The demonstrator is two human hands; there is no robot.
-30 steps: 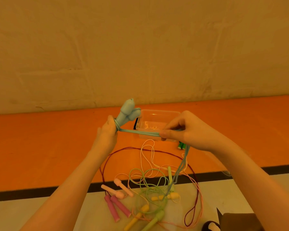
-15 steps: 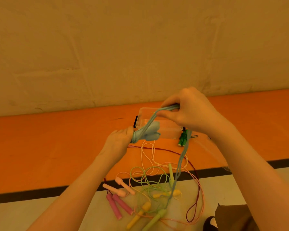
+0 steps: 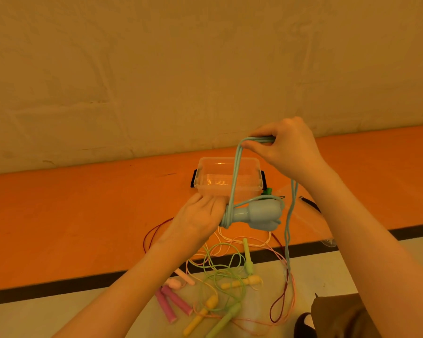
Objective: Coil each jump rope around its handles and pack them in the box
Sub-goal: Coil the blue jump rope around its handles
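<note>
Blue jump rope: left hand [image 3: 200, 219] grips the paired handles [image 3: 259, 215], right hand [image 3: 286, 148] pinches the cord [image 3: 236, 174] raised above the clear box [image 3: 227, 182], other ropes [image 3: 220, 276] loose on the floor.

Blue handles [image 3: 257, 214] half-wrapped in cord [image 3: 235, 176], before clear box [image 3: 227, 181]

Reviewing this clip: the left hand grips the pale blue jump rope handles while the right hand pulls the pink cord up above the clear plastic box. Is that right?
Not quite. The head view shows the cord pinched in the right hand is the pale blue cord, not pink. The rest holds: the left hand grips the pale blue jump rope handles, and the cord rises above the clear plastic box.
</note>
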